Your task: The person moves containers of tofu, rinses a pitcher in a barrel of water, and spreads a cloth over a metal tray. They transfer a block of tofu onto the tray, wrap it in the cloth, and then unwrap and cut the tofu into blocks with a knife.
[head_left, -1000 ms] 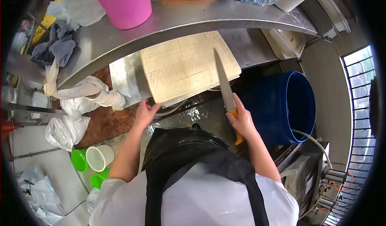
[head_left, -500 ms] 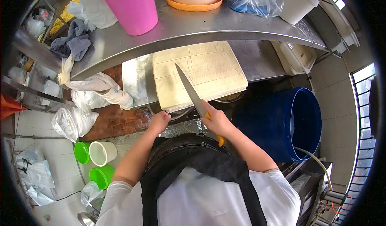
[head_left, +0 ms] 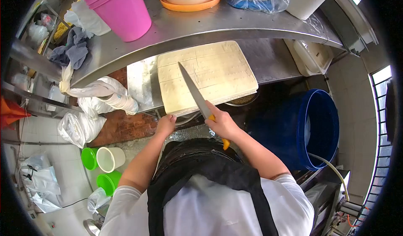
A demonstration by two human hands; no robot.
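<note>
A large pale slab [head_left: 222,72] with thin score lines lies on the metal table [head_left: 140,85], its layered front edge facing me. My right hand [head_left: 223,122] is wrapped round the yellow handle of a long knife [head_left: 194,90], whose blade reaches over the slab's left half, tip pointing away. Whether the blade touches the surface I cannot tell. At the slab's front left corner is my left hand [head_left: 166,125], fingers closed; what they hold, if anything, is hidden.
Above the slab runs a metal shelf [head_left: 189,31] with a pink bucket [head_left: 121,11] and an orange tray [head_left: 191,6]. A blue barrel [head_left: 300,129] stands at right. White bags [head_left: 82,127] and green buckets [head_left: 108,182] are at left.
The view has shifted slightly. The knife and my right hand have moved a little to the left and away from me. My left hand stays by the slab's front left corner.
</note>
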